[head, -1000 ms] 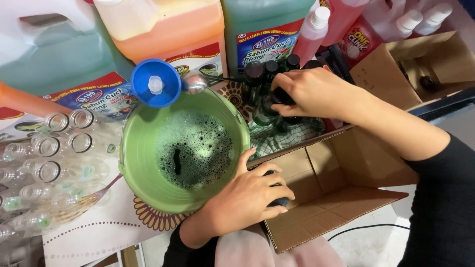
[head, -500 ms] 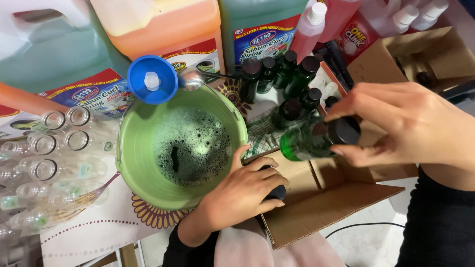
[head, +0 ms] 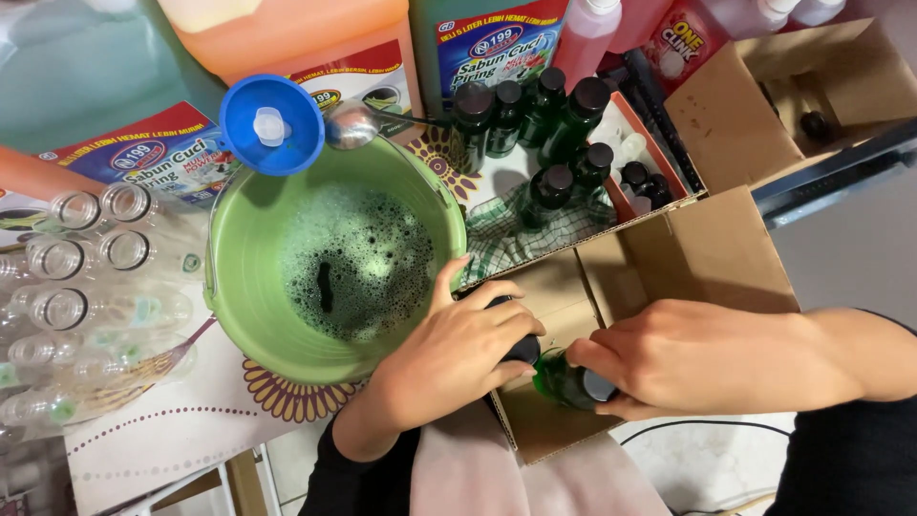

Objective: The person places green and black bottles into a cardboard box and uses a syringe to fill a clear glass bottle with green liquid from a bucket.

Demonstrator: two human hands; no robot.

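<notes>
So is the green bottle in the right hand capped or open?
Capped. The green bottle lies tipped over the cardboard box in the right hand, a black cap on its end.

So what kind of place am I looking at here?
Probably a home or small-shop bench for bottling liquid soap: big jugs of coloured liquid, a green bucket of foamy liquid with a blue funnel, and capped green bottles going into a cardboard box.

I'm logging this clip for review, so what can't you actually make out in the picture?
- Head view: the dark thing under the left hand, covered by its fingers.
- Most of the green bottle, hidden by the right hand.
- Inside of the cardboard box, blocked by both hands.
- Large jugs, cut off by the top edge.
</notes>
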